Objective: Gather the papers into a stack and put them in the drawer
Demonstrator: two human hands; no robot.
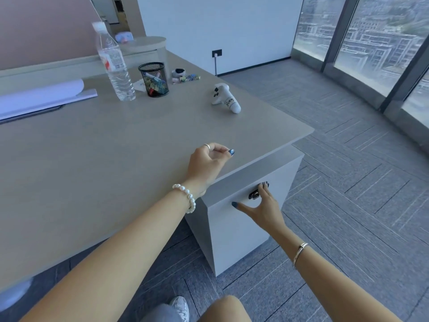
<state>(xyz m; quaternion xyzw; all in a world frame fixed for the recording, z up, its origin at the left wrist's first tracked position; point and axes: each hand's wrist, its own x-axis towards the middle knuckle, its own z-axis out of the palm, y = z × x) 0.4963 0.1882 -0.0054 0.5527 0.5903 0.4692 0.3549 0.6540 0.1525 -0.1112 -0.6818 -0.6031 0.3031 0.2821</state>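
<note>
A white drawer cabinet (234, 226) stands under the desk's right corner, its drawer closed. My right hand (262, 205) is at the dark drawer handle (254, 194), fingers curled over it and thumb spread to the left. My left hand (207, 165) rests on the desk top (92, 173) near the front edge, fingers loosely curled and holding nothing. White papers (39, 96), partly rolled, lie at the desk's far left edge, well away from both hands.
A clear water bottle (115, 63) and a black mesh pen cup (154, 79) stand at the back of the desk. A white controller (226, 98) lies near the right edge, small colourful items (185, 76) behind it. Grey carpet and windows lie to the right.
</note>
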